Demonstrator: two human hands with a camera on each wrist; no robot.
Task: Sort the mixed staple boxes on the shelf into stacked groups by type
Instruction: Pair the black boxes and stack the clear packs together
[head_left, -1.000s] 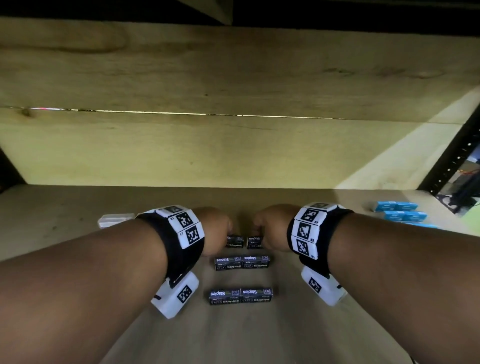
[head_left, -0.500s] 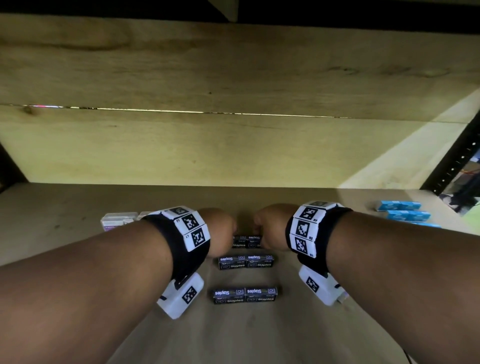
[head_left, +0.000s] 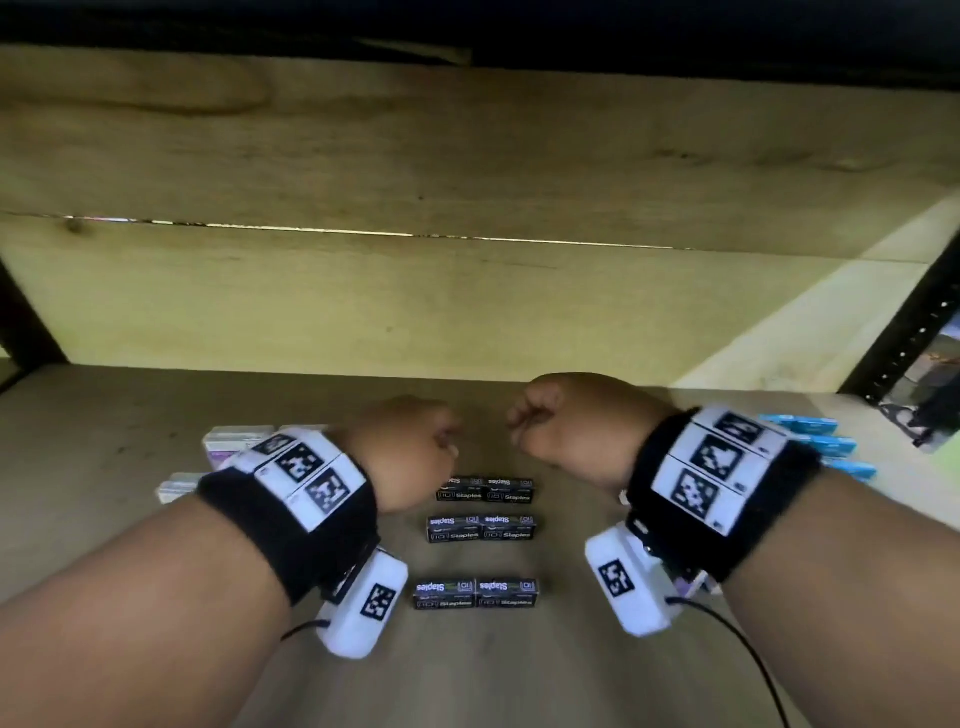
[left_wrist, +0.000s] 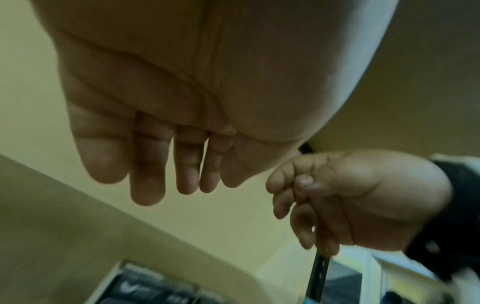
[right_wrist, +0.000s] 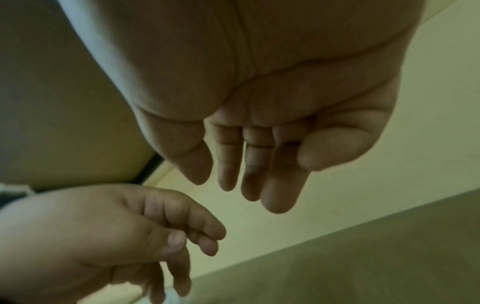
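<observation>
On the shelf, nearest to the person, lies a pair of black boxes, 2 set end to end with the long axis running left to right. Beyond it lies a 2nd pair, then a 3rd pair, all parallel and a little apart. Both hands hang just above and behind the 3rd pair, so the black boxes lie below and toward the person from the fingers. The left hand is slightly nearer to this far row; its fingers hang loose and hold nothing. The right hand is a little higher, and its fingers are also relaxed and empty. The 2 hands face each other with a narrow gap between the knuckles. To the far left are pale boxes, and to the far right blue boxes, both well apart from the black rows. I judge that stacking the black pairs needs the hands to come down and back.
</observation>
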